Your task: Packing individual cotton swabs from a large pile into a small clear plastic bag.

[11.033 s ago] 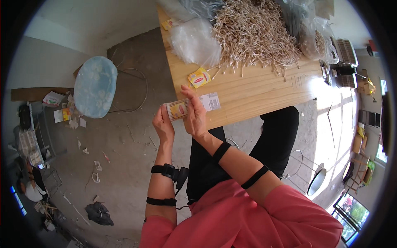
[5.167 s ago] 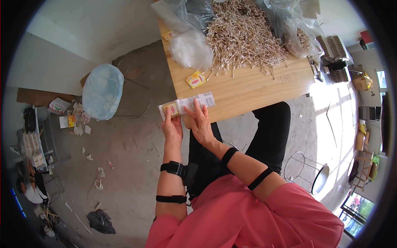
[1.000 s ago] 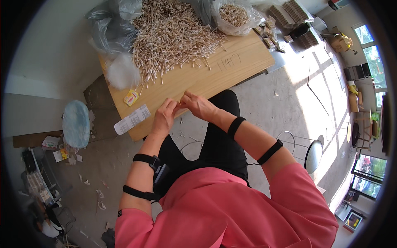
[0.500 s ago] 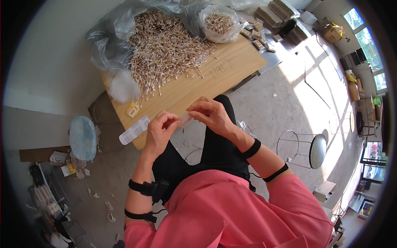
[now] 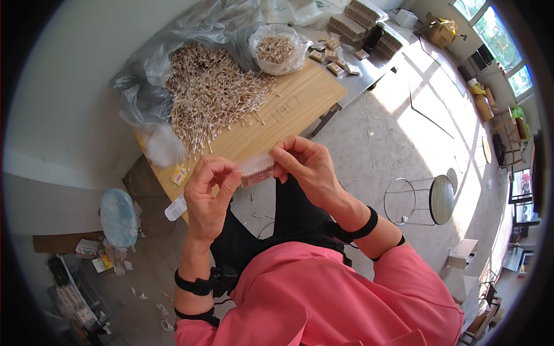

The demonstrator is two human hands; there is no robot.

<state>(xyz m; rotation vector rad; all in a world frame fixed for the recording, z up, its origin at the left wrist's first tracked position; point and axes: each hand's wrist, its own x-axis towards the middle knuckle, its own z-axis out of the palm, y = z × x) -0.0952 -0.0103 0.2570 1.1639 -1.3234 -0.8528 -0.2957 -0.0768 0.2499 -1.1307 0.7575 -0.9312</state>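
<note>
One clear pack of cotton swabs is over the lap; the left hand pinches its nine o'clock end and the right hand its three o'clock end, fingers bent in close. From the pack, one white paper is at eight, partly hidden by the left hand, and one yellow card at nine. On the table, one big swab pile is at eleven, one bag of swabs at twelve. Two stools: a blue stool at eight, a round stool at three.

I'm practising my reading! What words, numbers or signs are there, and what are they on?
Wooden table: dark handwritten marks; I won't copy them out.
Yellow card: print too small to read.
White strip: any print too blurred to read.
Clear swab packet: no readable print.
</note>
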